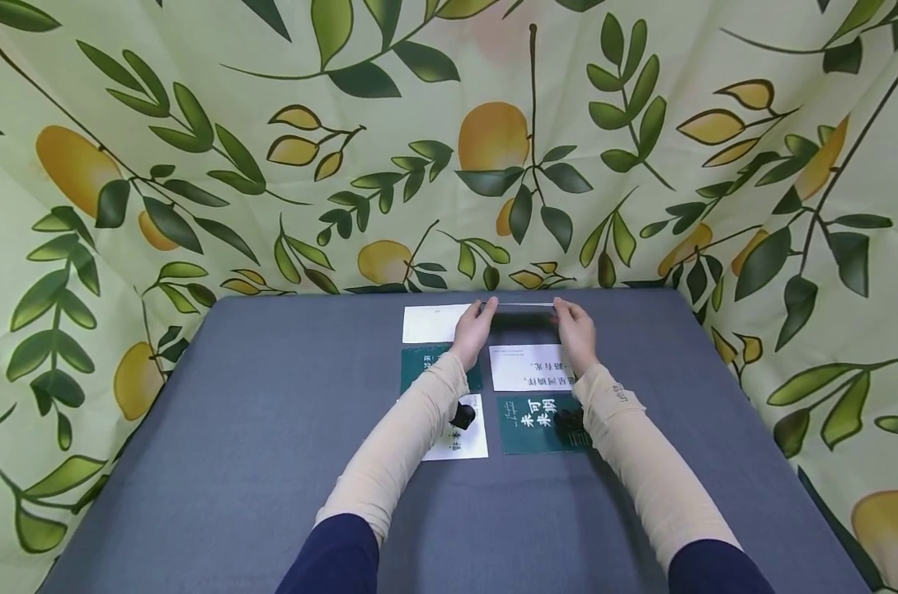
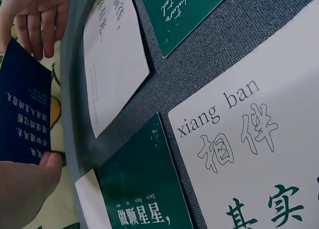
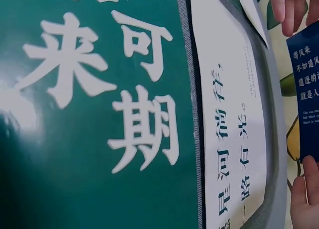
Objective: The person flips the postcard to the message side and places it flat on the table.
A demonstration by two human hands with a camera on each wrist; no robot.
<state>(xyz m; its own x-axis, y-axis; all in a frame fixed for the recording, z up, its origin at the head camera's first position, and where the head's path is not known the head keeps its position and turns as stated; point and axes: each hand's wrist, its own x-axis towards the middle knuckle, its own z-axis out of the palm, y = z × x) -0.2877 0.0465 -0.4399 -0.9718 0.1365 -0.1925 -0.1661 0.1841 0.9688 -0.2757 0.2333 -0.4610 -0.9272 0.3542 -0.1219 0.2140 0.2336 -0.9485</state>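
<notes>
Both hands hold a dark blue card (image 2: 22, 99) with white printed lines between them, beyond the cards on the table. My left hand (image 1: 473, 330) grips its left edge, thumb towards me. At the opposite edge my right hand (image 1: 576, 334) pinches it, its fingers reaching behind. The printed face of the blue card shows in both wrist views. Nearest the left hand lies a white card (image 1: 428, 324), with a green card (image 1: 416, 363) below it. Another white card (image 1: 514, 377) lies near the right wrist.
Closer to me lie a white card (image 1: 476, 431) and a green card (image 1: 523, 439), partly covered by the forearms. All rest on a grey cloth-covered table (image 1: 270, 445). Behind its far edge hangs a curtain (image 1: 419, 190) printed with leaves and fruit.
</notes>
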